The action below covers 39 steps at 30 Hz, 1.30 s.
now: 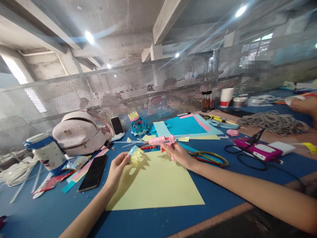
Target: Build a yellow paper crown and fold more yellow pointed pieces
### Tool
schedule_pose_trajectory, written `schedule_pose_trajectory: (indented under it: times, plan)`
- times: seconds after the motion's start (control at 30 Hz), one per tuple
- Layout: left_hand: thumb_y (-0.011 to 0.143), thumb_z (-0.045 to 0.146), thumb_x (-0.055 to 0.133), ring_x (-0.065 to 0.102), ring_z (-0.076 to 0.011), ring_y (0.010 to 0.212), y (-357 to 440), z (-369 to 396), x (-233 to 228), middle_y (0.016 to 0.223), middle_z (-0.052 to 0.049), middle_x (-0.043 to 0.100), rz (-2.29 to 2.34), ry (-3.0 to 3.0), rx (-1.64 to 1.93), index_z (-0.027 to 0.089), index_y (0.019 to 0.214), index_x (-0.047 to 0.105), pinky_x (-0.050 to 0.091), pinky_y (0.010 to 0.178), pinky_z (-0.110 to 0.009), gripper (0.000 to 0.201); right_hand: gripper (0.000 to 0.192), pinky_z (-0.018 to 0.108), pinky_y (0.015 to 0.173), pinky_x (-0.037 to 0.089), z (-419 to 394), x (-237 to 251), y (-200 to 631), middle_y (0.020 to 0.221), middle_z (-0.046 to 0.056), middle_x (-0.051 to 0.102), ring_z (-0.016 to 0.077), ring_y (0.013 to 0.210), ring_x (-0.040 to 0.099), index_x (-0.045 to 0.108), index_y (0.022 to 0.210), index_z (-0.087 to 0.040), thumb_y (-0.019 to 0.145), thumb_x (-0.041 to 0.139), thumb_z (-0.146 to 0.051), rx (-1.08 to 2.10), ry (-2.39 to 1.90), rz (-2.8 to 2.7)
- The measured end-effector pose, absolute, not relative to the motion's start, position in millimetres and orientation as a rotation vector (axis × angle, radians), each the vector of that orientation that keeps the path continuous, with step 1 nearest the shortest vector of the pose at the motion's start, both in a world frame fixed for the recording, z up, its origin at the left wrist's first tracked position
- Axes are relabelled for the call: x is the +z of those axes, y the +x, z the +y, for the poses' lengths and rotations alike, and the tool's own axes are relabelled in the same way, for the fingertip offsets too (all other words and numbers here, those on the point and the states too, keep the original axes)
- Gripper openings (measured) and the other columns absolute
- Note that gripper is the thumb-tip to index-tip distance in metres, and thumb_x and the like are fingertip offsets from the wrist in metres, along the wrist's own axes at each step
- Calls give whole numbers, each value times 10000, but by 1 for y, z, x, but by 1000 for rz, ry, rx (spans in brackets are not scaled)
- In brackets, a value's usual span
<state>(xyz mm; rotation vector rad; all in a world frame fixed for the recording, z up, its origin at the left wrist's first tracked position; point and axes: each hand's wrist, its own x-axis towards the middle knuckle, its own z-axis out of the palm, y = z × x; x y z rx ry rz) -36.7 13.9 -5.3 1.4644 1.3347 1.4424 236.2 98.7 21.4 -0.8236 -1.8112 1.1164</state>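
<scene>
Person, seen from own head camera: two bare forearms and two bare hands. Left hand (118, 166): no sleeve, ring, watch or glove visible. Right hand (177, 154): likewise unsleeved, wrist bare. Fingers (166, 147) slender, short nails, no visible polish.

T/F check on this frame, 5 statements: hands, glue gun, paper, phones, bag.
1. The right hand holds a pink glue gun. True.
2. The left hand is empty. False: it holds a small yellow and blue paper piece.
3. A large yellow sheet lies flat under the hands. True.
4. The black phone lies on the yellow sheet. False: it lies on the blue table, left of the sheet.
5. The pink backpack hangs on the mesh fence. False: it sits on the table.
</scene>
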Motion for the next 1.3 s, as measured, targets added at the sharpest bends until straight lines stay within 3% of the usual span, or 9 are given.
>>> schedule_pose_trajectory:
  times: [0.57,1.3]
  plan:
    - [985,403,619,673,-182,900,-35,11,-5,1068,-58,671,1325,1329,1468,141,1120,641,581,794,-365,295,609,221,382,270,98,20,236,558,-73,316,77,421,318,612,771,-177,803,539,-780,1153,-791,-1836]
    - [984,414,616,671,-214,975,-36,12,-7,1146,-70,660,1335,1340,1460,147,1181,630,576,848,-404,332,613,218,389,272,97,20,236,561,-64,353,81,427,336,610,778,-172,803,532,-779,1132,-817,-1835]
